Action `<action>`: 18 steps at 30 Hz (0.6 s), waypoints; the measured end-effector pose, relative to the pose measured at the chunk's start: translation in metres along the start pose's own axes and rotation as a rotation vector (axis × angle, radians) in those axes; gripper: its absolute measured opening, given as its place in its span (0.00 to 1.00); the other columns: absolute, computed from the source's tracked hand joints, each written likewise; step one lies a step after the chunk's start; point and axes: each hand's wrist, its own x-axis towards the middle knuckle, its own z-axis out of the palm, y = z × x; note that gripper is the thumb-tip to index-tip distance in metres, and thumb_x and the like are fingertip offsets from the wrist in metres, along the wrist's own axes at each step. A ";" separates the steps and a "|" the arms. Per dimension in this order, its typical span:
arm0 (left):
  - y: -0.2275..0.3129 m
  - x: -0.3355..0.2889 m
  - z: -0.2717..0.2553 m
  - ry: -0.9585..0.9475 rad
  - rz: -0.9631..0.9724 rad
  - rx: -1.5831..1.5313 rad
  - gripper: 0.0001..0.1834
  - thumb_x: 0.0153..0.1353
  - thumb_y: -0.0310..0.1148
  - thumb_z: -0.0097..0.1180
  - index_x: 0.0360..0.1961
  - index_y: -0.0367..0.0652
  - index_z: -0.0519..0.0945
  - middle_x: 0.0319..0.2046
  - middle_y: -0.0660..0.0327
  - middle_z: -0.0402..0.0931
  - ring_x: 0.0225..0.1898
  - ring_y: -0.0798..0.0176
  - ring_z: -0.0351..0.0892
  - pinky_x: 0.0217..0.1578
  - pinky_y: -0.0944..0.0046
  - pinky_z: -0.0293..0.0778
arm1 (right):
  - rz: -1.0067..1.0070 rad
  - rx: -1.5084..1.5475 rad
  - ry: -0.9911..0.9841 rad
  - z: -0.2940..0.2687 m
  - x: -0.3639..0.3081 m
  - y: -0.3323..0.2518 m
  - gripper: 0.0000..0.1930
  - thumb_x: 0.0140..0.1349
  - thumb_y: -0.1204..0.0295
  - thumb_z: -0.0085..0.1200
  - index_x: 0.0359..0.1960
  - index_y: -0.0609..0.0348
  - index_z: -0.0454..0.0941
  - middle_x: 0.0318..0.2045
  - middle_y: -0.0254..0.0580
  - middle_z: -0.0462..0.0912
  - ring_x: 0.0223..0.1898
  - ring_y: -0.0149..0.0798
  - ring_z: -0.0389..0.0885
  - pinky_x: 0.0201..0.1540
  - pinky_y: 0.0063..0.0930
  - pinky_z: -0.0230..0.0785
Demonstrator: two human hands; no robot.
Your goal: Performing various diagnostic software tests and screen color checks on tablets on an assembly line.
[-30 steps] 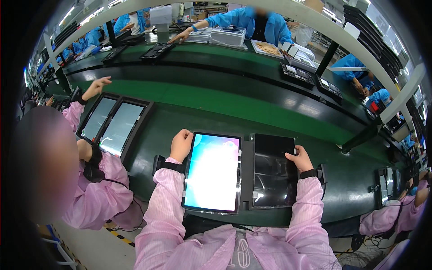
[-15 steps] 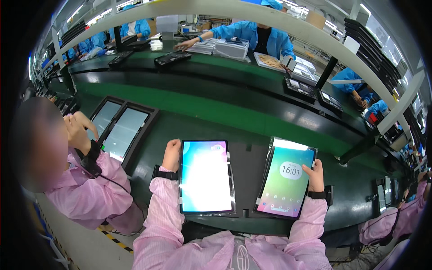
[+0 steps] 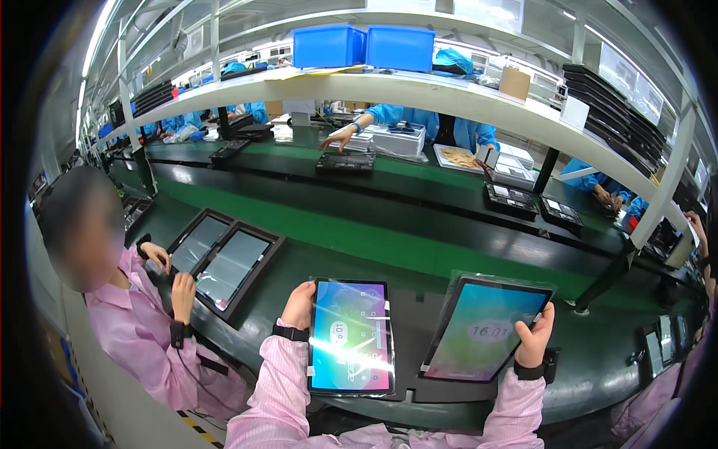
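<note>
left hand point(image 3: 300, 305) curled at the upper left edge of the left tablet point(image 3: 350, 340), fingertips hidden; whether it grips cannot be told. right hand point(image 3: 535, 334) pinches the right edge of the right tablet point(image 3: 479, 322), thumb above, other fingers concealed. both partly cover a dark board point(image 3: 409, 337); glare obscures the left screen.

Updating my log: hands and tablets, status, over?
Left hand at left edge of blue-purple rectangular tablet, glare across it. Right hand grips blue-green rectangular tablet, thumb in front.
</note>
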 end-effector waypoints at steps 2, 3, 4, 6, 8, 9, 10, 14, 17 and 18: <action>0.011 -0.005 0.008 0.008 0.021 0.077 0.13 0.67 0.29 0.40 0.42 0.35 0.77 0.38 0.61 0.79 0.37 0.68 0.77 0.40 0.66 0.73 | -0.084 0.042 -0.049 -0.001 -0.001 0.001 0.24 0.58 0.67 0.62 0.50 0.60 0.64 0.44 0.35 0.74 0.45 0.29 0.73 0.52 0.26 0.64; 0.018 -0.009 0.015 -0.011 0.084 0.050 0.13 0.67 0.29 0.40 0.42 0.34 0.77 0.38 0.61 0.79 0.37 0.68 0.77 0.41 0.66 0.73 | -0.063 0.196 -0.037 0.001 -0.001 0.003 0.21 0.61 0.63 0.58 0.49 0.60 0.64 0.42 0.36 0.75 0.43 0.29 0.73 0.51 0.25 0.65; 0.026 -0.016 0.022 -0.018 0.135 0.032 0.12 0.66 0.28 0.41 0.42 0.34 0.77 0.38 0.61 0.79 0.38 0.68 0.77 0.41 0.66 0.73 | -0.034 0.347 -0.024 0.003 -0.002 0.004 0.19 0.65 0.60 0.54 0.47 0.60 0.65 0.40 0.38 0.75 0.42 0.30 0.74 0.49 0.24 0.66; 0.048 -0.026 0.039 0.003 0.191 0.101 0.12 0.68 0.30 0.42 0.42 0.34 0.77 0.38 0.61 0.80 0.37 0.69 0.78 0.41 0.68 0.73 | -0.027 0.370 -0.023 0.003 -0.002 0.005 0.18 0.70 0.56 0.44 0.46 0.60 0.66 0.41 0.38 0.76 0.41 0.30 0.75 0.49 0.24 0.67; 0.068 -0.042 0.055 -0.094 0.376 0.040 0.14 0.70 0.33 0.42 0.43 0.35 0.77 0.38 0.61 0.80 0.36 0.70 0.78 0.41 0.69 0.73 | -0.032 0.348 0.105 0.001 -0.004 0.008 0.13 0.72 0.63 0.40 0.46 0.60 0.67 0.41 0.37 0.77 0.41 0.30 0.75 0.48 0.24 0.67; 0.078 -0.050 0.061 -0.102 0.416 0.040 0.15 0.71 0.36 0.42 0.44 0.35 0.77 0.39 0.61 0.80 0.35 0.70 0.78 0.40 0.70 0.74 | -0.035 0.374 0.108 0.001 -0.007 0.010 0.10 0.73 0.67 0.38 0.46 0.61 0.67 0.41 0.36 0.77 0.41 0.30 0.75 0.48 0.24 0.67; 0.082 -0.058 0.068 -0.136 0.515 -0.008 0.15 0.71 0.34 0.41 0.45 0.34 0.76 0.41 0.59 0.80 0.39 0.68 0.78 0.44 0.67 0.73 | -0.086 0.398 0.018 -0.004 -0.006 0.010 0.12 0.72 0.68 0.39 0.50 0.62 0.68 0.44 0.39 0.77 0.45 0.32 0.75 0.51 0.26 0.66; 0.082 -0.084 0.088 -0.106 0.774 -0.005 0.18 0.70 0.32 0.41 0.52 0.28 0.73 0.48 0.54 0.76 0.50 0.62 0.74 0.55 0.63 0.66 | 0.057 0.355 -0.017 -0.019 -0.015 0.006 0.21 0.73 0.62 0.37 0.55 0.70 0.67 0.51 0.47 0.77 0.51 0.40 0.75 0.57 0.35 0.64; 0.079 -0.094 0.086 -0.090 0.821 0.047 0.19 0.69 0.33 0.42 0.52 0.27 0.72 0.49 0.52 0.76 0.51 0.60 0.74 0.56 0.63 0.65 | 0.194 0.473 -0.088 -0.029 -0.022 0.001 0.21 0.73 0.60 0.37 0.54 0.67 0.69 0.52 0.46 0.76 0.52 0.42 0.74 0.58 0.36 0.64; 0.077 -0.095 0.084 -0.074 0.814 0.042 0.19 0.69 0.33 0.42 0.52 0.27 0.73 0.49 0.52 0.76 0.50 0.60 0.75 0.56 0.63 0.65 | 0.205 0.480 -0.109 -0.030 -0.027 0.000 0.20 0.73 0.60 0.36 0.53 0.64 0.70 0.52 0.44 0.76 0.53 0.41 0.74 0.58 0.37 0.63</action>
